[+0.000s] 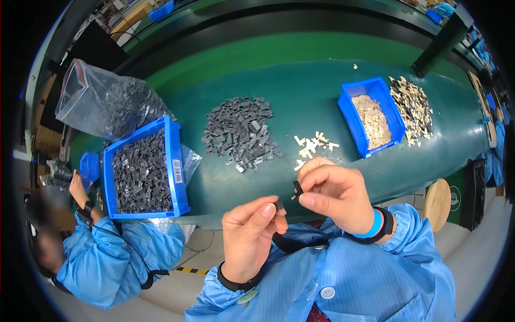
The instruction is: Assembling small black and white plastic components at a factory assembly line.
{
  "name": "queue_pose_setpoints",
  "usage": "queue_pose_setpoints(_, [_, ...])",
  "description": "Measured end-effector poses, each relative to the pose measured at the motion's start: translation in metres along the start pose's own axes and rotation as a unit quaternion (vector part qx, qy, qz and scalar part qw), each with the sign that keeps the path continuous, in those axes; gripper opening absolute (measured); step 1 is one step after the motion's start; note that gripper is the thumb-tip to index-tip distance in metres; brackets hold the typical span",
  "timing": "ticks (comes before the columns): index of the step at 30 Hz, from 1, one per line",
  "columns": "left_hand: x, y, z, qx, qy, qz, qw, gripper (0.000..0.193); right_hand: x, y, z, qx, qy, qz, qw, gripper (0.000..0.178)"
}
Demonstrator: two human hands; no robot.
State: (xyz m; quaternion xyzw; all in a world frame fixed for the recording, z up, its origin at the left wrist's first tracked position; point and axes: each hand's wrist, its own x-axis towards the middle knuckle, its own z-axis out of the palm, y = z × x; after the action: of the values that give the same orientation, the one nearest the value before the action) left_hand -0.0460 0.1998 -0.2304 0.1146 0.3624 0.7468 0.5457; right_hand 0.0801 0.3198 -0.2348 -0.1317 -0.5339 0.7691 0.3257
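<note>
Between the thumb and fingers of my left hand (249,231) is a small dark grey plastic piece (278,205). A small black plastic part (297,188) is pinched in my right hand (340,196), a little higher and to the right. The two pieces are apart, and both hands hover over the near edge of the green table. Just beyond my right hand lies a loose scatter of cream-coloured small pieces (311,145). A heap of dark grey plastic pieces (238,131) is spread on the table beyond my left hand.
At left stands a blue bin (179,185) full of dark pieces, with a clear plastic bag (88,107) behind it. A smaller blue bin (347,110) holds beige pieces; a mixed black-and-cream pile (413,110) lies beside it. A co-worker's hand (79,189) is at far left.
</note>
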Motion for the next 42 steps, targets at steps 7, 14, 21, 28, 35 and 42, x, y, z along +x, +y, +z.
queue_pose_setpoints(7, [0.004,-0.006,0.013,0.060,-0.027,-0.008,0.998,0.025,-0.017,-0.004,-0.009,-0.168,0.061,-0.115,0.977,0.022])
queue_pose_setpoints(14, [0.004,-0.011,0.010,0.120,-0.044,0.041,0.991,0.027,-0.014,0.001,-0.003,-0.078,0.033,-0.093,0.992,0.010])
queue_pose_setpoints(21, [0.003,-0.014,0.006,0.210,-0.029,0.097,0.973,0.025,-0.014,0.005,0.005,0.063,0.049,0.021,0.997,0.002])
queue_pose_setpoints(28, [0.005,-0.014,0.005,0.228,-0.032,0.103,0.968,0.024,-0.011,0.010,0.002,0.059,0.035,0.019,0.997,0.005])
queue_pose_setpoints(35, [0.008,-0.016,0.007,0.251,-0.027,0.116,0.961,0.023,-0.009,0.010,-0.001,0.063,0.045,0.031,0.997,0.005])
queue_pose_setpoints(42, [0.012,-0.017,0.008,0.251,-0.030,0.112,0.961,0.023,-0.007,0.013,-0.002,0.029,0.060,0.016,0.998,0.006])
